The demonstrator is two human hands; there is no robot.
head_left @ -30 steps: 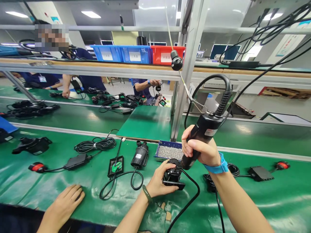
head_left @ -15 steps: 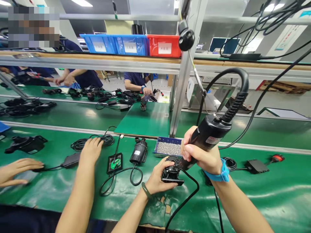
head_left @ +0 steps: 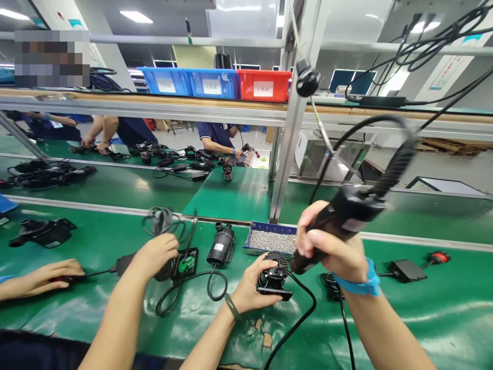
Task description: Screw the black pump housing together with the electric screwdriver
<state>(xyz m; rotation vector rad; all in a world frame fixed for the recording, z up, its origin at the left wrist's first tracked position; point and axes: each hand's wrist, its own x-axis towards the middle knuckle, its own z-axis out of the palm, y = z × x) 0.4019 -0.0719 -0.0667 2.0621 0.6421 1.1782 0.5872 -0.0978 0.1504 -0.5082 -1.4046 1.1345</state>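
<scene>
L hand point(head_left: 252, 285) clamped on black pump point(head_left: 274, 277), near bench front edge, just below screw tray point(head_left: 271, 240) | R hand point(head_left: 331, 246) fisted round electric screwdriver point(head_left: 342, 221), tip down on pump top | pump looks rigid, compact, smooth plastic: hold by body sides | co-worker's hand point(head_left: 156, 254) on adapter, left

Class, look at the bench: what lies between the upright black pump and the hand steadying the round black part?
In the head view, between pump and left hand lies a looped black cable on the green mat.
</scene>
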